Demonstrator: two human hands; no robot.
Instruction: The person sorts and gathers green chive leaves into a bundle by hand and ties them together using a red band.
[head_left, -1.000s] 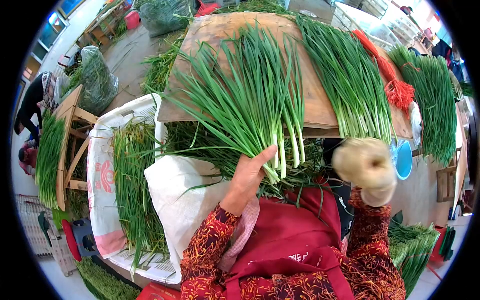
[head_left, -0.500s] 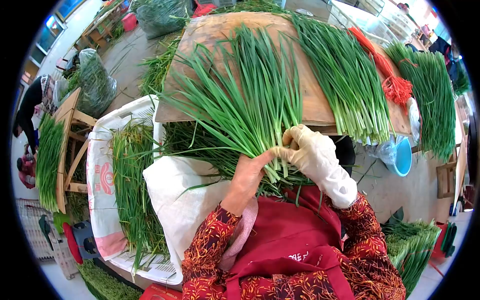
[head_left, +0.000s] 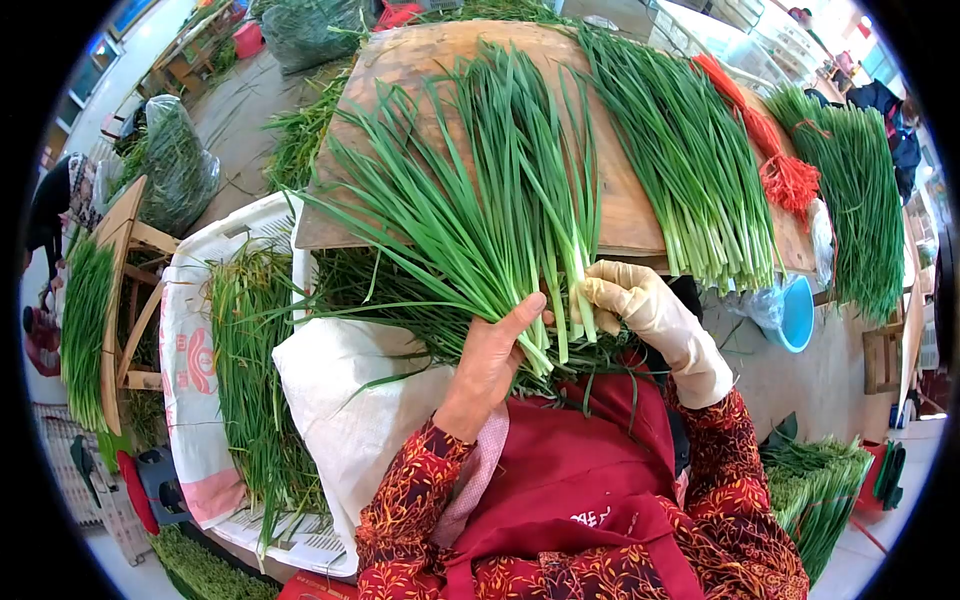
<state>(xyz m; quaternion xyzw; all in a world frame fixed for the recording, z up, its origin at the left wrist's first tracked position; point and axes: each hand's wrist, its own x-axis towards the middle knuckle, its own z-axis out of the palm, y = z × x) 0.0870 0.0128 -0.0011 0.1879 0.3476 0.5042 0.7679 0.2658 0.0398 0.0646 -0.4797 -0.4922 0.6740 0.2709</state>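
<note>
My bare left hand (head_left: 490,350) is closed around the pale stem ends of a bunch of garlic chives (head_left: 440,215), thumb on top. The green leaves fan away from me over the wooden board (head_left: 400,65). My right hand (head_left: 645,300), in a cream rubber glove, pinches a few whitish stalks at the right side of the bunch. Those stalks stand slightly apart from the ones in my left hand. Beyond my right hand, a neat row of garlic chives (head_left: 690,170) lies on the board, stem ends toward me.
Red ties (head_left: 790,183) lie right of the row, beside another chive stack (head_left: 850,210). A blue bucket (head_left: 797,315) stands below the board's right end. To my left is a white crate (head_left: 300,235) with loose chives and a white sack (head_left: 355,385). A person (head_left: 50,210) bends at far left.
My right hand has moved slightly right and down, away from my left thumb, opening a gap between the hands. The stalks at its fingers have separated from the left bunch.
</note>
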